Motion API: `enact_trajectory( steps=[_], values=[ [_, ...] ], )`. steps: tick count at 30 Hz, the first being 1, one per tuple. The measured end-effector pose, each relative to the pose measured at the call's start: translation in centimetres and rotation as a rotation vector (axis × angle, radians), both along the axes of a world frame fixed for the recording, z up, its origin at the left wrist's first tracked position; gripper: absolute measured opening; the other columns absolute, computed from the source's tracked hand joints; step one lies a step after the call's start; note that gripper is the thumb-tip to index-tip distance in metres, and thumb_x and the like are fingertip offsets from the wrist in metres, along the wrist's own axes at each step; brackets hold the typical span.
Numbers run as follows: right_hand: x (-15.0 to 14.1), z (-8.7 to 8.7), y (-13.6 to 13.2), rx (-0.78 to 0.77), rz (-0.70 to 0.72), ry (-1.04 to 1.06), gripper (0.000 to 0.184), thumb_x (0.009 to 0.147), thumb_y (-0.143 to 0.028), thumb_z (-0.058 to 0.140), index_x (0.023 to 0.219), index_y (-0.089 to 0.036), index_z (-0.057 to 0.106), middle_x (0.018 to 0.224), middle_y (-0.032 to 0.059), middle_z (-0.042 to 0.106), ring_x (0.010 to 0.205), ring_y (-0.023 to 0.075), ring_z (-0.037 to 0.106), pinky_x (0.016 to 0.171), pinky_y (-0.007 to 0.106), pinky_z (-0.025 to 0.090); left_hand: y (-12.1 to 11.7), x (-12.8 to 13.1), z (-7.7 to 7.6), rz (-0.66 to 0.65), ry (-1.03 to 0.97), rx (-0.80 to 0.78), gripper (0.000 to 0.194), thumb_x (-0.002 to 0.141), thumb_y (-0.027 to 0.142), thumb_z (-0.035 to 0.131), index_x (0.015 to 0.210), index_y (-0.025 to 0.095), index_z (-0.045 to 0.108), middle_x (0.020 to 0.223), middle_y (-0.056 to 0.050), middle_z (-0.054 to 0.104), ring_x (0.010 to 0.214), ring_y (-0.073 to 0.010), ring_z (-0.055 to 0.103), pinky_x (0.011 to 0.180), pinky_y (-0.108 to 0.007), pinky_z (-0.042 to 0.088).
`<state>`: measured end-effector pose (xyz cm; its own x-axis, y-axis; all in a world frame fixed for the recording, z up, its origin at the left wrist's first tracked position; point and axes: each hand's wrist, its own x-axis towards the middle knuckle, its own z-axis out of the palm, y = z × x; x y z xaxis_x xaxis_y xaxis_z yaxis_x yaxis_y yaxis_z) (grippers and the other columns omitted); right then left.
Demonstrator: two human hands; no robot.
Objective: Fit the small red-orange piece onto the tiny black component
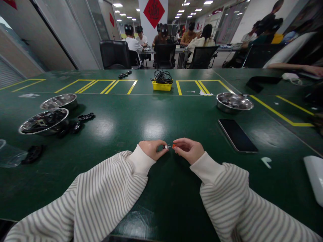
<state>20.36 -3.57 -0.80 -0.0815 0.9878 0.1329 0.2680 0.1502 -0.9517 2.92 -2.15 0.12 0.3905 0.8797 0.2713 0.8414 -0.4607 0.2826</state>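
Near the middle of the green table (pixel 151 114), my left hand (pixel 152 149) pinches a small white-and-metal part (pixel 166 147) between thumb and fingertips. Facing it, my right hand (pixel 189 150) grips a small orange piece (pixel 173 146) at its fingertips. A narrow gap separates the two pieces. Both are too small for me to tell their exact kind, and my fingers partly cover them.
Metal bowls (pixel 21 128) and loose black parts (pixel 86 116) are at the left, beside a clear plastic cup (pixel 11 158). On the right are another bowl (pixel 234 109), a phone (pixel 237 135) and a white earbud (pixel 266 162). A yellow tray (pixel 162 87) holds black cables.
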Motion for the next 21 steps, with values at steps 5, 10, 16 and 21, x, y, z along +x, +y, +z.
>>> enact_trajectory(
  steps=[5, 10, 16, 21],
  values=[
    [-0.10, 0.37, -0.18, -0.030, 0.082, 0.057, 0.020, 0.062, -0.029, 0.062, 0.076, -0.014, 0.063, 0.065, 0.0051, 0.064, 0.054, 0.0150, 0.061, 0.050, 0.027, 0.052, -0.29, -0.19, -0.06, -0.098, -0.113, 0.112, 0.028, 0.071, 0.045, 0.049, 0.078, 0.022, 0.063, 0.043, 0.006, 0.048, 0.039, -0.0044, 0.043, 0.040, -0.016, 0.025],
    [-0.03, 0.60, -0.22, -0.070, 0.150, 0.109, 0.021, 0.062, -0.028, 0.063, 0.078, -0.014, 0.062, 0.069, 0.0054, 0.065, 0.060, 0.0163, 0.062, 0.053, 0.028, 0.053, -0.30, -0.29, -0.10, -0.131, -0.115, 0.137, 0.027, 0.072, 0.044, 0.048, 0.079, 0.022, 0.062, 0.044, 0.005, 0.050, 0.039, -0.0043, 0.044, 0.039, -0.016, 0.025],
    [-0.17, 0.67, -0.46, -0.063, 0.125, 0.133, 0.019, 0.062, -0.028, 0.063, 0.075, -0.014, 0.063, 0.063, 0.0040, 0.065, 0.059, 0.0162, 0.062, 0.052, 0.028, 0.053, -0.33, -0.48, -0.15, -0.191, -0.117, 0.161, 0.029, 0.075, 0.044, 0.044, 0.079, 0.022, 0.063, 0.045, 0.005, 0.052, 0.040, -0.0039, 0.044, 0.039, -0.016, 0.025],
    [-0.29, 0.90, -0.71, -0.071, 0.109, 0.103, 0.020, 0.063, -0.030, 0.062, 0.076, -0.014, 0.065, 0.064, 0.0050, 0.066, 0.059, 0.0168, 0.062, 0.050, 0.028, 0.053, -0.43, -0.39, 0.04, -0.194, -0.117, 0.165, 0.031, 0.075, 0.045, 0.044, 0.078, 0.022, 0.063, 0.043, 0.005, 0.048, 0.038, -0.0036, 0.044, 0.038, -0.015, 0.025]
  ],
)
